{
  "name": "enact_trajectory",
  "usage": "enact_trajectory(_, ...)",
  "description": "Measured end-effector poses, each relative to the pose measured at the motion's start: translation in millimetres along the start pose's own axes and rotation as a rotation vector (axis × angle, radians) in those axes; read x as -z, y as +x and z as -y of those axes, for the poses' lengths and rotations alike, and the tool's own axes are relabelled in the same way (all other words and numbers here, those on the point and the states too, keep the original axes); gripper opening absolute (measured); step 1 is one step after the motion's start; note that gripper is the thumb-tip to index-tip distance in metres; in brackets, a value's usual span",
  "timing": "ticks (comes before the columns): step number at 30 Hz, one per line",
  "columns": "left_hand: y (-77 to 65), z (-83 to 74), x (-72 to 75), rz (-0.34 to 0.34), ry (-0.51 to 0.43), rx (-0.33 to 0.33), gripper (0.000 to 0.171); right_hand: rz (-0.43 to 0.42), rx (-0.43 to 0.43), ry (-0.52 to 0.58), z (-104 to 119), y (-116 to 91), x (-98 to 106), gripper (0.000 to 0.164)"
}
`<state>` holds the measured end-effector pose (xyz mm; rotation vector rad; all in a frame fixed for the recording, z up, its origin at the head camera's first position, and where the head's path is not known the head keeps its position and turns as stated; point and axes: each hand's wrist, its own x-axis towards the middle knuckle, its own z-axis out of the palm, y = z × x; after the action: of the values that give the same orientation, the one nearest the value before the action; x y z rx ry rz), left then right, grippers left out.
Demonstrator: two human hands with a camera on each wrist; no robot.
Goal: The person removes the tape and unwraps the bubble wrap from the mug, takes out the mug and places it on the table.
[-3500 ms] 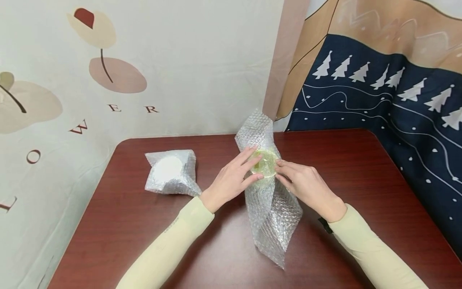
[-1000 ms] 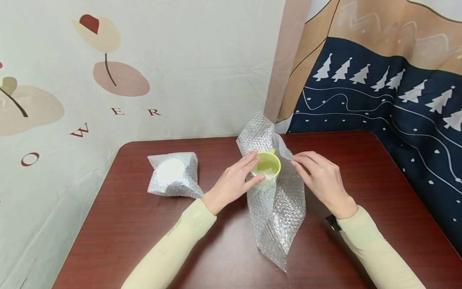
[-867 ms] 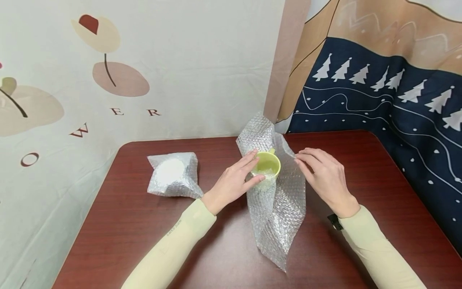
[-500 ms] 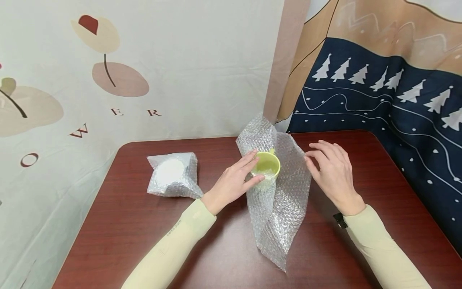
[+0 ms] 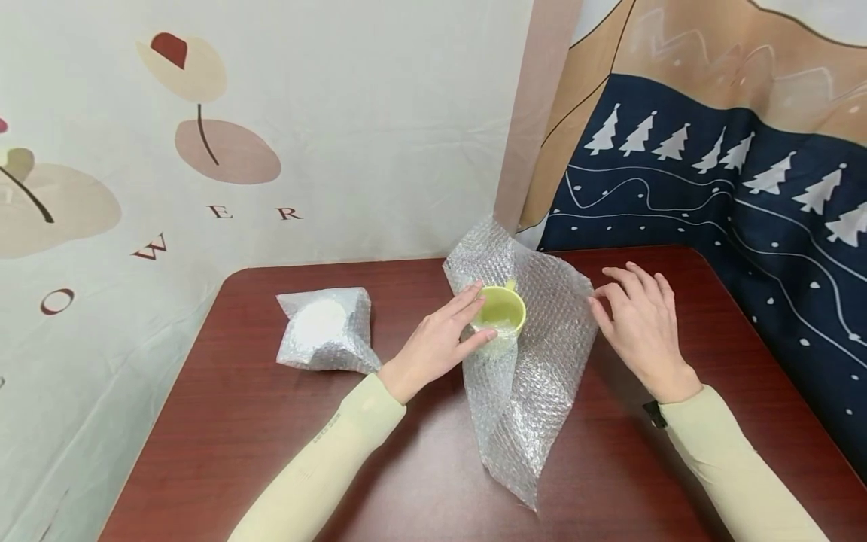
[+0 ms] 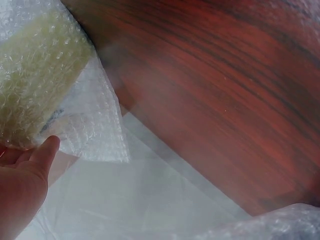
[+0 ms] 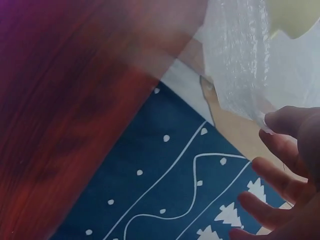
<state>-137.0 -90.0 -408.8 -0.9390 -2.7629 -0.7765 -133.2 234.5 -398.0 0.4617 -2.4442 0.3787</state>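
A yellow-green mug (image 5: 504, 307) stands partly covered by a sheet of bubble wrap (image 5: 552, 331), its mouth uncovered and its handle towards the back. My left hand (image 5: 436, 339) rests against the mug's left side with fairly straight fingers, thumb over the wrap at the near rim. The left wrist view shows the mug's wall through the wrap (image 6: 45, 75), beside the hand (image 6: 30, 185). To the right, my right hand (image 5: 637, 324) pinches a corner of the sheet between thumb and index finger, other fingers spread. That pinched corner of bubble wrap (image 7: 235, 75) appears in the right wrist view.
A bubble-wrapped bundle with something white inside (image 5: 321, 327) lies on the left of the dark red wooden table (image 5: 223, 421). Behind the table hang a pale printed cloth (image 5: 379, 150) and a navy cloth with white trees (image 5: 677, 181).
My right hand has drawn the wrap's corner away to the right, spreading the sheet flat beside the mug. The mug's mouth, covered earlier, is now bare. My left hand stays on the mug.
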Motion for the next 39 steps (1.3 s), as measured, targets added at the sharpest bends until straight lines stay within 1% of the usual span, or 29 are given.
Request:
enact_trajectory(6,-0.1,0.2,0.1,0.005,0.001,0.005,0.067,0.047,-0.010,-0.044,-7,-4,0,0.013)
enact_trajectory(14,0.4,0.2,0.1,0.011,0.016,0.006,0.067,0.071,-0.006,-0.077,-16,-7,-2,0.013)
enact_trajectory(18,0.6,0.4,-0.4,0.013,0.019,0.006,0.067,0.097,-0.015,-0.101,-21,-9,-4,0.013)
enact_trajectory(29,0.6,0.1,-0.6,0.008,0.024,-0.003,0.067,0.216,-0.036,-0.145,-29,-11,-11,0.019)
enact_trajectory(39,0.4,-0.2,0.0,-0.004,0.018,-0.008,0.066,0.372,-0.091,-0.164,-34,-8,-16,0.026)
